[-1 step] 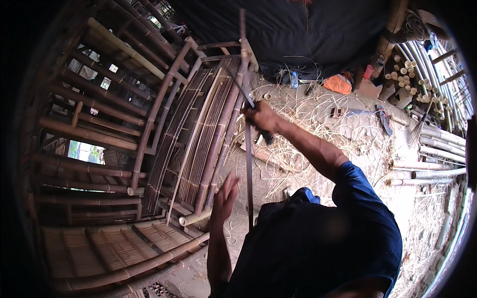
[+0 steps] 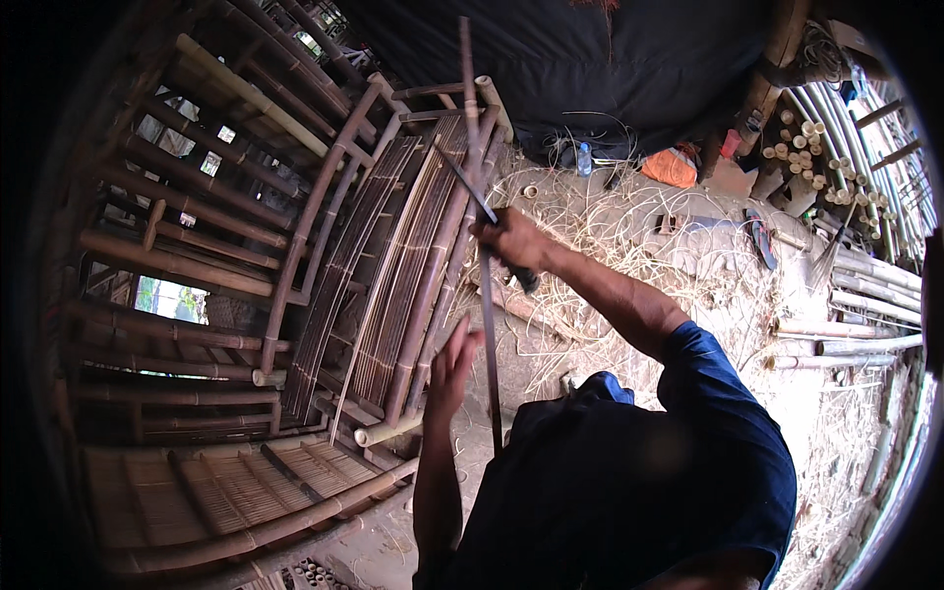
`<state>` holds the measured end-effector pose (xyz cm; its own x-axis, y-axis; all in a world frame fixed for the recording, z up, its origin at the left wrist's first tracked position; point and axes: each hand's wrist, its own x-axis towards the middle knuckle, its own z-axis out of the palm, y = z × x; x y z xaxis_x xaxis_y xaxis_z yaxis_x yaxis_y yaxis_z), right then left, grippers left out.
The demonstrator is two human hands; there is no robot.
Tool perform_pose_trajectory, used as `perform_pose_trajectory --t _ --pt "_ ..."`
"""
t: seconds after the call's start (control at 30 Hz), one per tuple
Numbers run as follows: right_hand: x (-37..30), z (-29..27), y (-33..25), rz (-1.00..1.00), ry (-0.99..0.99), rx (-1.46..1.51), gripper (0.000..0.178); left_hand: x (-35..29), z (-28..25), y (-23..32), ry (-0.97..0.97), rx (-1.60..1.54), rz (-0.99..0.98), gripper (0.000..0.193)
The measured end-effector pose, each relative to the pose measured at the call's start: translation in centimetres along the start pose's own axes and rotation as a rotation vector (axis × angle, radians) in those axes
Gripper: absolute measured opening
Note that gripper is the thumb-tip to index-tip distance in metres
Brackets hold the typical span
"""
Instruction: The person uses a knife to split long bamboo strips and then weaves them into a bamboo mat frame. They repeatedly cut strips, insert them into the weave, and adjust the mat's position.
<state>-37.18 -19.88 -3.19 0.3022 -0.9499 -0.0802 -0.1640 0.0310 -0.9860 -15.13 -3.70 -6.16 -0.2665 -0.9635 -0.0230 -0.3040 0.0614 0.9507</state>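
Note:
My right hand (image 2: 513,241) is closed around a long knife (image 2: 462,180). The blade points up and left, and the dark handle end sticks out below the fist. Across the blade runs a long, narrow bamboo strip (image 2: 492,344), its far end rising toward the dark cloth and its near end against my body. Whether the right fingers also touch the strip is hidden. Just left of the strip is my left hand (image 2: 454,369), its fingers stretched out and apart from it, holding nothing.
A bamboo bench (image 2: 393,285) with slats stands close on the left, below a rack of bamboo frames (image 2: 197,236). Pale shavings (image 2: 629,256) litter the floor. Farther right lie a sandal (image 2: 759,238), an orange bag (image 2: 671,167), a bottle (image 2: 584,159) and stacked bamboo poles (image 2: 851,344).
The strip's far end has swung slightly left, and the knife with my right hand has shifted a little left. My left hand has moved slightly up and right, toward the strip.

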Motion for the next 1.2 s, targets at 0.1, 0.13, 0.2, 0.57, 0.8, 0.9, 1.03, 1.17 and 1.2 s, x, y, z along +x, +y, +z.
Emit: perform_pose_trajectory --t 0.1,0.13,0.2,0.57,0.8,0.9,1.03,1.17,1.2 --pt "-0.8 0.4 -1.1 -0.302 -0.028 -0.292 0.055 4.9 3.1 1.2 0.011 -0.775 -0.081 0.047" --pt "-0.9 -0.1 -1.1 -0.373 -0.009 -0.392 0.062 5.3 2.8 1.1 -0.038 -0.832 -0.124 0.046" --pt "-2.7 -1.0 -1.5 -0.275 -0.003 -0.724 0.068 4.9 2.6 2.1 0.064 -0.699 -0.148 0.040" --pt "-1.0 -6.7 -0.6 0.014 0.207 -0.955 0.076 -0.2 3.6 2.0 0.188 0.011 0.042 0.038" --pt "-0.5 -6.3 2.0 -0.420 0.317 -1.242 0.076 -5.1 1.6 3.6 0.120 0.034 -0.114 0.036" --pt "3.0 -10.8 3.8 -0.402 0.574 -1.208 0.072 -8.9 1.1 1.5 0.065 0.171 -0.092 0.039" --pt "0.4 -7.0 1.9 -0.218 0.090 -1.187 0.081 -10.8 0.8 1.1 0.087 -0.015 -0.255 0.043" --pt "5.7 -18.1 5.2 -0.246 0.851 -1.183 0.085 -14.9 -0.6 -1.4 0.052 -0.586 -0.538 0.050" --pt "7.6 -22.4 7.3 -0.411 0.971 -1.174 0.086 -15.1 -0.8 -3.0 0.013 -0.515 -0.491 0.053"
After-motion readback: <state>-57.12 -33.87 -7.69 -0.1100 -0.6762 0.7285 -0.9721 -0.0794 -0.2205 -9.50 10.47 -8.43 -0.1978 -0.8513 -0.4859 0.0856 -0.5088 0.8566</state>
